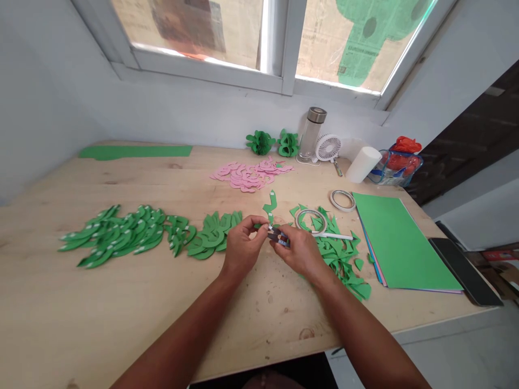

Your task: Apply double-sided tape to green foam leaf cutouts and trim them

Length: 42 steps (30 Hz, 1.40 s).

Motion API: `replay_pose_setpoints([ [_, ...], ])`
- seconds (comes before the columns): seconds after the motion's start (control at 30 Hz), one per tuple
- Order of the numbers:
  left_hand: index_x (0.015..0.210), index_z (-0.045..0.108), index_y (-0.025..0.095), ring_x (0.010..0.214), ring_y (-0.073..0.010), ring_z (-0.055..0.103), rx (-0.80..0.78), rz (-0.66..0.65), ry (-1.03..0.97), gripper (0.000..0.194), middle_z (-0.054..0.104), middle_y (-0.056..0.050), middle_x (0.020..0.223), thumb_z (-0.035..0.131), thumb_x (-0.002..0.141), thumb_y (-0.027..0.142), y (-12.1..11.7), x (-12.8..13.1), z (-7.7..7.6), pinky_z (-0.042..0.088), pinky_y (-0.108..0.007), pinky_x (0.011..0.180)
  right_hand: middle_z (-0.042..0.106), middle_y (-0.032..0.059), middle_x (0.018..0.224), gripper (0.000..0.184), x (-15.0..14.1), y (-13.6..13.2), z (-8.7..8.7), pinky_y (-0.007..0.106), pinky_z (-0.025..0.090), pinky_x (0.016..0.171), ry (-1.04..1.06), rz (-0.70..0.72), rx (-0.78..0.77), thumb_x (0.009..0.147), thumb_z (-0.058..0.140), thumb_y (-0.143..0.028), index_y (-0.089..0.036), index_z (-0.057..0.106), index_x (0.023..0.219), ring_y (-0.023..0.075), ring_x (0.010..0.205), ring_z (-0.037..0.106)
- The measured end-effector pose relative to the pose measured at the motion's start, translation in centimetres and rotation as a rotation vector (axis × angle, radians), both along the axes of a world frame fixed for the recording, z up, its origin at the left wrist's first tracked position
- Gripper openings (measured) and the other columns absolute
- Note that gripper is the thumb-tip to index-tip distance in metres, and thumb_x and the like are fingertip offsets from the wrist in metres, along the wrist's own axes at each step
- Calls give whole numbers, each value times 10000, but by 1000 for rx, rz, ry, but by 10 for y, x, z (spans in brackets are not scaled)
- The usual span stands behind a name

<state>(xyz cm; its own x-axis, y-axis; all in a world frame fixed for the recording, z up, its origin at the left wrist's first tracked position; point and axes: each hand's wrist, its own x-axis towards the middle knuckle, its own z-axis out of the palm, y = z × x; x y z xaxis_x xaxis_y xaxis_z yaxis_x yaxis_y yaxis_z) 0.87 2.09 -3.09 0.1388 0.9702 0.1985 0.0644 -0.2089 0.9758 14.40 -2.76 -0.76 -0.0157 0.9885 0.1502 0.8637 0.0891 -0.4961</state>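
Observation:
Near the middle of the wooden table (170,313), my left hand (243,246) is closed in a pinch on something small; a whitish bit shows at its fingertips, but I cannot make out what it is. Close beside it, my right hand (300,251) is wrapped round small dark scissors (277,236), whose blades point at the left fingertips and whose handles are mostly hidden. Just beyond both hands lies a curved green paper piece (272,201) with white patches. Left of my left hand is a pile of plain green paper cutouts (213,235).
Further left lie green cutouts with white patches (130,232). Pink cutouts (251,175) lie behind. Right are green scraps (344,265), tape rolls (343,200), a white pen (334,236), green sheets (405,243) and a phone (464,270). A bottle (312,135) and fan (328,147) stand behind.

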Motion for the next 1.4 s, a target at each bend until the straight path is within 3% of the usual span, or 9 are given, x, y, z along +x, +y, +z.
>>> replay_pose_setpoints([
  [0.27,779,633,168,734,-145,608,-6,56,-119,114,650,-16,757,619,712,259,0,-2,6,480,-259,715,652,12,701,153,-2,0,-4,219,284,527,-53,7,-74,778,550,-332,-210,634,817,137,618,559],
  [0.53,743,637,159,709,-143,621,-96,63,-240,113,659,-14,730,660,670,242,-2,0,15,495,-272,722,629,-1,680,142,1,1,1,206,325,551,54,13,-81,779,548,-296,-197,628,841,125,608,546],
  [0.83,746,633,145,681,-156,637,-180,30,-320,126,672,-25,696,671,663,232,-4,1,19,496,-290,709,550,-11,614,137,-1,0,3,209,261,521,45,36,-99,768,557,-308,-180,565,719,110,561,457],
  [1.1,740,633,144,621,-126,612,-267,49,-441,134,649,-4,649,687,644,221,3,-1,13,475,-259,657,523,-32,613,110,0,-1,4,207,249,516,108,124,-119,753,589,-295,-187,576,735,96,544,422],
  [1.23,751,623,137,540,-92,570,-383,21,-550,165,651,-5,665,698,619,202,6,-3,13,440,-225,568,494,-39,602,124,2,-1,5,202,257,516,188,141,-113,755,590,-303,-185,570,721,92,545,412],
  [1.4,757,620,129,461,-61,502,-438,-38,-542,180,661,-18,686,702,613,199,6,-3,14,377,-198,473,474,-40,607,114,1,0,6,196,281,522,288,156,-51,758,577,-281,-177,561,714,91,561,418],
])
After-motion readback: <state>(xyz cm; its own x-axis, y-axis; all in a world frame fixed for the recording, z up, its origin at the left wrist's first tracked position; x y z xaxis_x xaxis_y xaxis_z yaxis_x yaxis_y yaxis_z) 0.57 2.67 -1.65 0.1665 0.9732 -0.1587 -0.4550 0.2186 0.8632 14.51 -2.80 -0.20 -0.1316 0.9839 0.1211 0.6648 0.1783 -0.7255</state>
